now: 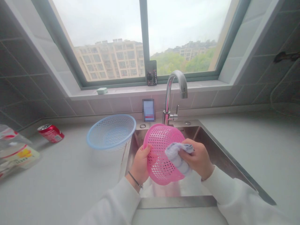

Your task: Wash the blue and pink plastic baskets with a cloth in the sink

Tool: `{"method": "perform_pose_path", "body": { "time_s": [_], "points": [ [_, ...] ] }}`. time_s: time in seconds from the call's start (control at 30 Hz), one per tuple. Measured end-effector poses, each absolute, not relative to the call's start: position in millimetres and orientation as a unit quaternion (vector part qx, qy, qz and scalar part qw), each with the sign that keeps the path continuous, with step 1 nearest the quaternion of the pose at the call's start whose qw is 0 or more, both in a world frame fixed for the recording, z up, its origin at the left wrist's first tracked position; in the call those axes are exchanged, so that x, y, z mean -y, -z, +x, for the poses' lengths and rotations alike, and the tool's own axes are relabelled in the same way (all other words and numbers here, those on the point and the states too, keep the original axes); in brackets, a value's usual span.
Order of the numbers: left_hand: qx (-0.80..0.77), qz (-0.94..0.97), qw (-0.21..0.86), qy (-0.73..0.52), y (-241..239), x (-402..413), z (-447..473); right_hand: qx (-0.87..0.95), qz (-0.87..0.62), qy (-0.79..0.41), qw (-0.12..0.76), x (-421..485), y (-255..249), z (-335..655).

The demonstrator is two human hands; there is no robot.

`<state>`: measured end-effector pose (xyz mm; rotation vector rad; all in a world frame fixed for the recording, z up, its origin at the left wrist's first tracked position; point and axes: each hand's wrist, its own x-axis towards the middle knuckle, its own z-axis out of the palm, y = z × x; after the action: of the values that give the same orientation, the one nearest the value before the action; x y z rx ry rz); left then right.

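Observation:
My left hand (140,163) grips the left rim of a pink perforated basket (160,147), which is tilted over the steel sink (211,147) with its hollow side facing me. A pale blue-grey cloth (175,153) is bunched in my right hand (198,158) and pressed against the inside of the pink basket. Both hands are closed. White sleeves cover both forearms.
A light blue perforated basket (111,132) stands on the counter left of the sink. A red drinks can (51,133) lies on its side at far left near a plastic packet (14,153). Behind the sink rises a chrome tap (172,93), with a phone (148,110) propped beside it.

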<state>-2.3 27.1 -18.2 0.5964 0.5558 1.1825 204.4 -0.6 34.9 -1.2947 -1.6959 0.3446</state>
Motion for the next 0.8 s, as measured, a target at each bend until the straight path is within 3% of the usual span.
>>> {"method": "perform_pose_path", "body": {
  "time_s": [0.17, 0.4, 0.63, 0.8],
  "points": [
    [-0.260, 0.278, 0.779, -0.499, 19, -24, 0, 0.568, -0.646, -0.041, 0.509, -19, -40, 242],
    [-0.268, 0.299, 0.762, -0.509, 22, -28, -5, 0.731, -0.484, -0.135, 0.462, 10, -38, 200],
    [-0.262, 0.315, 0.779, -0.475, 16, -24, 0, 0.568, -0.644, -0.044, 0.512, -13, -50, 244],
    [-0.262, 0.351, 0.745, -0.503, 19, -26, 2, 0.736, -0.492, -0.103, 0.453, 16, -43, 196]
  ]
}}
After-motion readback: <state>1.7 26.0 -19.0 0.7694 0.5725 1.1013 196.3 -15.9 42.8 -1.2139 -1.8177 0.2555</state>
